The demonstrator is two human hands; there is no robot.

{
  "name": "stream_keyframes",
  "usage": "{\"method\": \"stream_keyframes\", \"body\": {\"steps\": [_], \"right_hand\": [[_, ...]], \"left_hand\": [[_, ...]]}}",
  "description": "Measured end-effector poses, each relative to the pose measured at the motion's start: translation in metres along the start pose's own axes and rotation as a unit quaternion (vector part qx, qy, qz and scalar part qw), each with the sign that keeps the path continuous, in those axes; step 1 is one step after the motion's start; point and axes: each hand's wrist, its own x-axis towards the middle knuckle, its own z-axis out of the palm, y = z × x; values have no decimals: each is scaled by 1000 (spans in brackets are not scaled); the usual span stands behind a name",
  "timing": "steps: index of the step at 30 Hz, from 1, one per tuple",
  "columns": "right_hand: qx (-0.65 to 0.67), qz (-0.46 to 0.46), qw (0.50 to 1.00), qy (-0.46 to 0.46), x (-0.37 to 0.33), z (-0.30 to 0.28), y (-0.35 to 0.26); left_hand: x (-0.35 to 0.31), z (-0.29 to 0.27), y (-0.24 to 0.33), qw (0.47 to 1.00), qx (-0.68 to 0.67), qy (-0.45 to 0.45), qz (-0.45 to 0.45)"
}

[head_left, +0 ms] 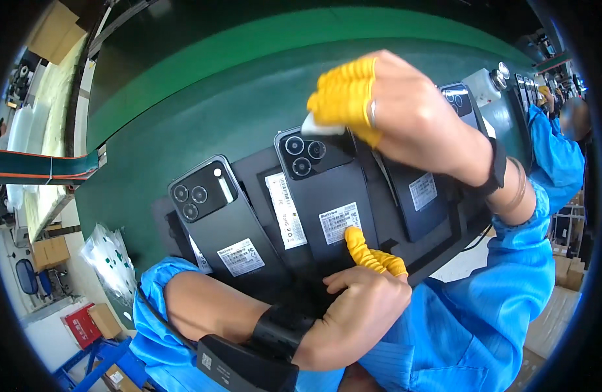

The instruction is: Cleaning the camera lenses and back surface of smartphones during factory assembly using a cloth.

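Under right hand [405,117], white wipe [319,125] half-hidden

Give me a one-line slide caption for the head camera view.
Right hand in yellow finger cots wipes the middle phone with a white pad; left hand steadies it.

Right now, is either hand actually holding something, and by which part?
The right hand pinches a small white piece by its edge with yellow-capped fingertips. The left hand holds nothing; its finger presses the middle phone.
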Motion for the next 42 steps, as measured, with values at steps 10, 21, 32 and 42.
{"method": "stream_keyframes", "body": {"steps": [10, 21, 32, 42], "right_hand": [[2, -21, 999, -40, -2, 11, -15], [102, -49, 990, -87, 10, 11, -18], [63, 24, 996, 54, 4, 0, -11], [-10, 52, 997, -60, -1, -17, -5]], "left_hand": [[2, 0, 4, 999, 25, -32, -20], [0, -2, 0, 1000, -3, -22, -7], [1, -5, -2, 999, 7, -37, 14], [0, -4, -2, 998, 18, -43, 30]]}}
